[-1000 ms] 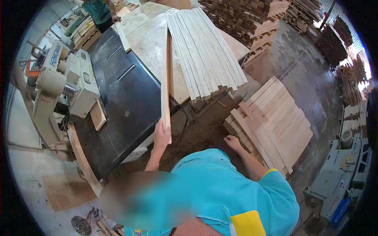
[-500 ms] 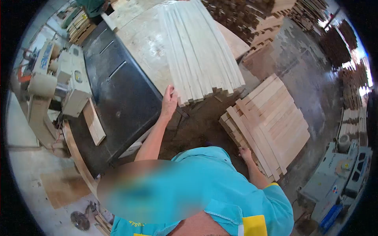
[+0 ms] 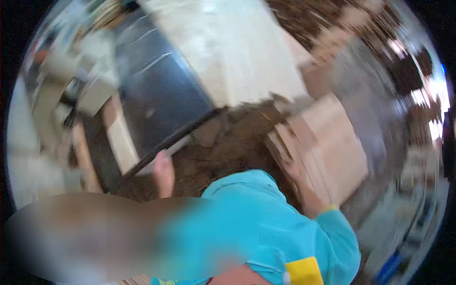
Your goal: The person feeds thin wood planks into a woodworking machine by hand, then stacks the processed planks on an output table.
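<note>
My left hand is raised just off the front edge of the black machine table, close to the end of a pale board lying on that table. Motion blur smears its fingers, and I see nothing clearly held. Along the left side of a stack of pale wooden boards is my right hand; its fingers blend into the boards, so a grip cannot be made out. Beyond both hands, a row of long pale wooden strips lies on a light tabletop.
A beige machine stands at the left of the black table. Dark floor lies between table and stack. More wood is piled at the upper right, and a grey machine stands at the lower right.
My left hand has left the near end of the strips and moved down and left to the black table's front edge. My right hand has shifted slightly up beside the stack. The view has turned and blurred.
</note>
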Motion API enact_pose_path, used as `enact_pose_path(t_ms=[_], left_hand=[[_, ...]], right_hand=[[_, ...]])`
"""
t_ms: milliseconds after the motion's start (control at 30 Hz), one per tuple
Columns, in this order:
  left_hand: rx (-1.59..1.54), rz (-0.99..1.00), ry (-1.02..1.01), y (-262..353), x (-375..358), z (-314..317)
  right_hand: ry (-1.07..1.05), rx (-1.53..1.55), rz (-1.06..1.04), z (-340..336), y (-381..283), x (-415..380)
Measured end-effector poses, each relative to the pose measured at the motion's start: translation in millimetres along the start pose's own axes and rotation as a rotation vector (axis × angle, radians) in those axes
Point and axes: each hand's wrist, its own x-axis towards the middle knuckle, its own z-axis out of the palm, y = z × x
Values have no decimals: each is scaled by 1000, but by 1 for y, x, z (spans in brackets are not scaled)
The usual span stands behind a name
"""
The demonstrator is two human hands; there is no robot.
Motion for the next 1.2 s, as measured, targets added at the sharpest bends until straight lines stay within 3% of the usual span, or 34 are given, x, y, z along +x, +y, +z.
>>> enact_pose_path(t_ms=[67,100,167,233,267,433,500,567,633,667,700,767,867,900,1067,1200], left_hand=[[-63,-154,36,-25,-8,-30],[217,-161,66,-52,-7,-44],[224,-207,126,-87,-13,-63],[408,-70,145,-127,-20,-85],[482,-97,160,-136,-22,-93],[598,-264,91,-117,-24,-100],[406,-255,195,-158,-35,-99],[421,-231,180,-181,-45,-105],[123,-351,243,-164,-60,-112],[159,-394,304,-180,-63,-114],[-32,-372,289,-210,-73,-116],[-274,-485,269,-218,-87,-120],[-507,-654,80,-205,-108,-122],[-667,-672,18,-204,-119,-119],[-751,-719,63,-172,-158,-107],[-796,-736,42,-162,-184,-93]], right_hand=[[-38,-15,179,-18,-56,-17],[-30,-77,133,-14,-51,-18],[18,-28,113,7,-32,-20],[-23,30,189,17,-34,-40],[-5,58,202,21,-36,-54],[-65,24,276,46,-14,-110],[-38,17,254,46,-1,-132],[26,-29,191,48,14,-143],[-42,-5,252,41,11,-143],[35,-87,131,42,14,-137],[-20,-57,119,38,7,-130],[-133,-68,42,36,-27,-102],[-224,147,66,40,-94,-68],[-268,109,-52,50,-125,-56],[-503,-28,-588,118,-294,-50],[-928,132,-550,208,-367,-82]])
